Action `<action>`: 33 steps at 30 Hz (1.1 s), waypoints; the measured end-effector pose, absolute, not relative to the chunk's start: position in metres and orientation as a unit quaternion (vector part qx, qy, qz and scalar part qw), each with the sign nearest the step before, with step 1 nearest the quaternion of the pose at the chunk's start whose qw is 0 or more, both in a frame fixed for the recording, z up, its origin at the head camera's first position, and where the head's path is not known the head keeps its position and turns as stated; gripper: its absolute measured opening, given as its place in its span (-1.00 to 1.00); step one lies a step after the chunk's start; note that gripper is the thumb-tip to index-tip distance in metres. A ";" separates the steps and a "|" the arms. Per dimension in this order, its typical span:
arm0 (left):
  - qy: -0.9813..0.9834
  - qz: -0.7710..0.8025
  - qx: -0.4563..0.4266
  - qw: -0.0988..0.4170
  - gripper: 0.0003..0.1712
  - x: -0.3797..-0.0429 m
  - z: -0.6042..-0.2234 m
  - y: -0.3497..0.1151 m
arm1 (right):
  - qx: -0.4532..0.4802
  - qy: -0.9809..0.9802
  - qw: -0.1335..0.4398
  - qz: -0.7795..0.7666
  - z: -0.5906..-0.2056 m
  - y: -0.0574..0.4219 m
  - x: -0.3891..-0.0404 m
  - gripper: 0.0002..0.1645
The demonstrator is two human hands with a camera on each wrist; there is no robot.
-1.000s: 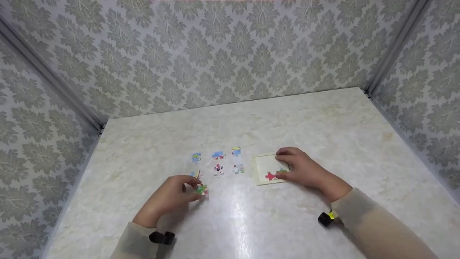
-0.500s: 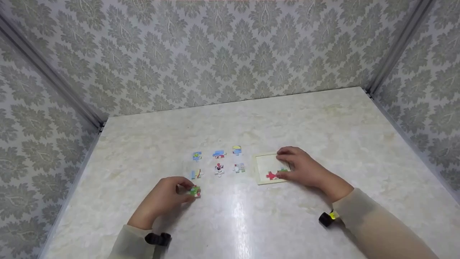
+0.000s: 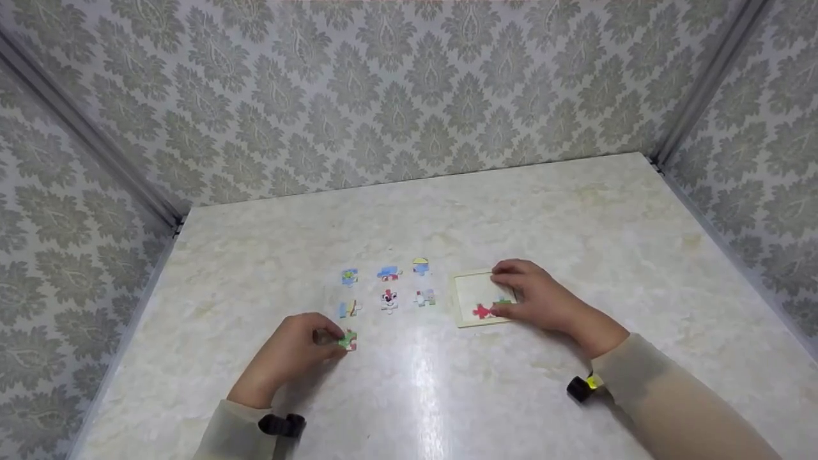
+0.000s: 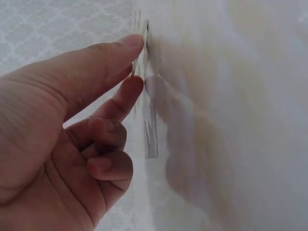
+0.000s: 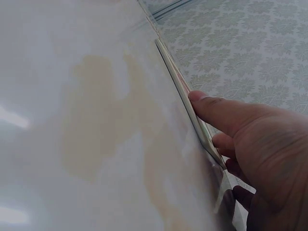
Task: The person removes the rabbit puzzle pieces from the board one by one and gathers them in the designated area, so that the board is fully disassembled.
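My left hand (image 3: 299, 348) pinches a green jigsaw piece (image 3: 348, 340) between thumb and fingertips, low over the table in front of the other pieces. In the left wrist view, thumb and forefinger meet at the thin piece (image 4: 140, 62), seen edge-on, while the lower fingers curl in. My right hand (image 3: 543, 297) grips the right side of a shallow, pale wooden puzzle tray (image 3: 457, 300). Inside the tray lie a red piece (image 3: 482, 311) and a green piece (image 3: 503, 301), the latter partly hidden by the thumb. The right wrist view shows the thumb along the tray's edge (image 5: 179, 86).
Left of the tray, several loose jigsaw pieces lie in two rows, among them a yellow-and-blue piece (image 3: 420, 266), a blue-and-red one (image 3: 388, 274) and a face piece (image 3: 389, 300). A pale marbled table (image 3: 409, 217) carries everything, with patterned walls (image 3: 409, 96) behind and beside it.
My left hand has drawn slightly left with the green jigsaw piece, uncovering the blue-and-yellow piece behind it; it has stayed there since half a second ago. The right hand keeps its place on the tray.
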State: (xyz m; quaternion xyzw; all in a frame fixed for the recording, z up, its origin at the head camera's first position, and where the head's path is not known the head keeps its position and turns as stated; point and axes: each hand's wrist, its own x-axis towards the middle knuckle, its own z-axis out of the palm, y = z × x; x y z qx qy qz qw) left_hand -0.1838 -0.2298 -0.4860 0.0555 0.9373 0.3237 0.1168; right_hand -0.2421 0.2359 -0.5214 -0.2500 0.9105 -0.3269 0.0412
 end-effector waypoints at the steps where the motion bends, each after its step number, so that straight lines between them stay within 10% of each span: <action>1: 0.937 0.324 0.056 0.116 -0.83 -0.184 -0.486 -0.230 | -0.250 0.911 0.042 -0.327 -0.521 0.236 -0.242 -0.18; 33: 0.925 0.318 0.188 0.095 -0.75 -0.176 -0.451 -0.156 | -0.266 0.901 0.057 -0.338 -0.522 0.244 -0.243 -0.19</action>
